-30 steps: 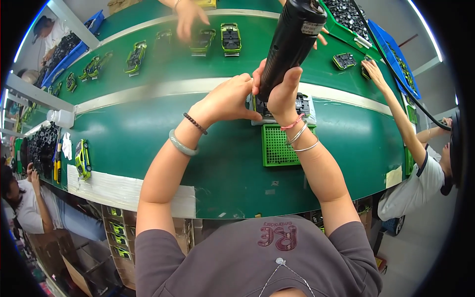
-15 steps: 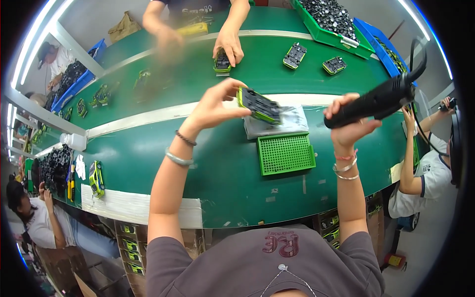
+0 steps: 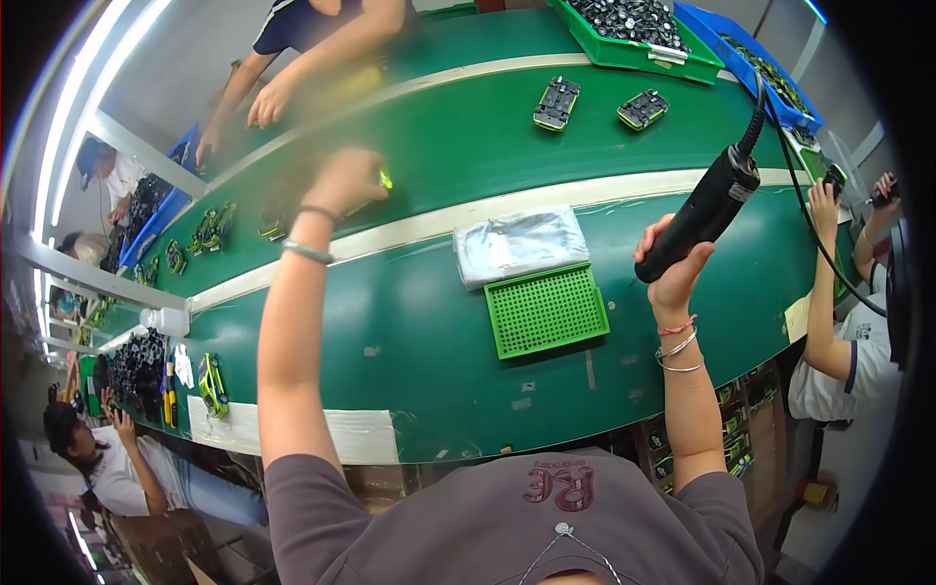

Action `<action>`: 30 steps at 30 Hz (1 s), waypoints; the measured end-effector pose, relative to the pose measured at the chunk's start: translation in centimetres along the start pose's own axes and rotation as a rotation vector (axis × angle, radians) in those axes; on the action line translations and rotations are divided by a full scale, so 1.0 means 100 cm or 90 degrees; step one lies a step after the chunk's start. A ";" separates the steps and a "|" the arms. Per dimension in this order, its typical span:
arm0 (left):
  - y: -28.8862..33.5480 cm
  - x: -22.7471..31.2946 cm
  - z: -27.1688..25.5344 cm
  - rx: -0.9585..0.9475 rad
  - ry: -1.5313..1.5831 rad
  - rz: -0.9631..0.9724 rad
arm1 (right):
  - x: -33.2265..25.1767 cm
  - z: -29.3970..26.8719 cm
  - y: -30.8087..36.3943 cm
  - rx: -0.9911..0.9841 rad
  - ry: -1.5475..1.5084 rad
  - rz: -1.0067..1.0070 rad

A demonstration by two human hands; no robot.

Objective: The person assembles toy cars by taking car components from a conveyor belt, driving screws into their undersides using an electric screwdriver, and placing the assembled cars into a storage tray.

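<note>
Green car (image 3: 384,180) now past wht strip (image 3: 414,230)

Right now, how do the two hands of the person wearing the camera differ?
The left hand is beyond the pale strip; the right hand is on the near side.
The left hand is blurred, with a bright-green item at its fingertips; the right hand looks sharper and grips a black tool.
The left wrist has a pale bangle, the right a pink band.
Both hands are bare.

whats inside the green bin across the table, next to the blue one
The green bin holds a heap of small black parts. They cover its floor, so anything beneath the top layer can't be seen.
</note>
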State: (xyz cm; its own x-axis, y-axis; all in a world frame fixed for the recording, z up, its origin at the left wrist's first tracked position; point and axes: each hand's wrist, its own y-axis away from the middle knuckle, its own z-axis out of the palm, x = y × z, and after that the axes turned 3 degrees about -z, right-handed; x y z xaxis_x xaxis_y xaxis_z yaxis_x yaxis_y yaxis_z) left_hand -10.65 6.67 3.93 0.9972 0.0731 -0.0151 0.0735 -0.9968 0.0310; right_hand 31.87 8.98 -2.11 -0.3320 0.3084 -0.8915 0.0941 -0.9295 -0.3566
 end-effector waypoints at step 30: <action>0.150 -0.026 -0.012 0.103 0.039 -0.165 | 0.028 -0.044 -0.014 -0.036 -0.067 0.054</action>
State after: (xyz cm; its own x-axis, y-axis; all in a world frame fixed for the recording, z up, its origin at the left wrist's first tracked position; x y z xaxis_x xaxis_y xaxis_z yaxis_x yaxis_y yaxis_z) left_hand -12.14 -8.47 5.68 0.9449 0.3220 0.0592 0.3271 -0.9366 -0.1255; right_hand 34.96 12.02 -5.35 -0.4172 0.2027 -0.8859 0.1783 -0.9376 -0.2985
